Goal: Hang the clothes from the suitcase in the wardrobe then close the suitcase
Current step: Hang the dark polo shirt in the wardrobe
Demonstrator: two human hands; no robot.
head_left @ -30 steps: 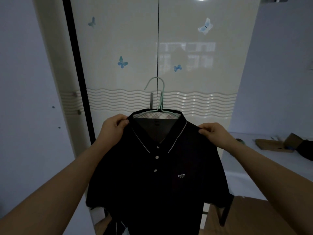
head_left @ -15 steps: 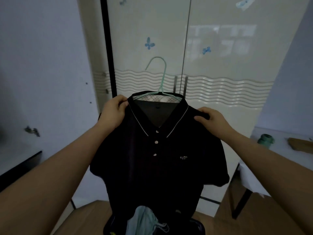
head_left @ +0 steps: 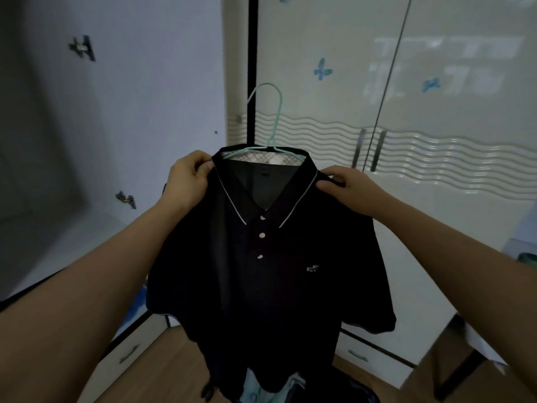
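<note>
A black polo shirt (head_left: 270, 274) with a white-trimmed collar hangs on a mint-green hanger (head_left: 271, 120) held up in front of me. My left hand (head_left: 189, 178) grips the shirt's left shoulder beside the collar. My right hand (head_left: 348, 186) grips the right shoulder. The white wardrobe (head_left: 377, 112) with blue butterfly stickers stands behind, both doors closed. Below the shirt's hem lies the open suitcase (head_left: 360, 391), with pale clothes (head_left: 261, 394) in it, mostly hidden by the shirt.
A light wall (head_left: 116, 112) with small fittings is on the left, above a dark-edged surface (head_left: 43, 257). A white table with black legs (head_left: 470, 353) stands at the right. Wooden floor (head_left: 162, 373) shows below.
The view has swung left and downward, so the wardrobe now sits to the right and the suitcase shows below. Both hands still hold the shirt by its shoulders.
</note>
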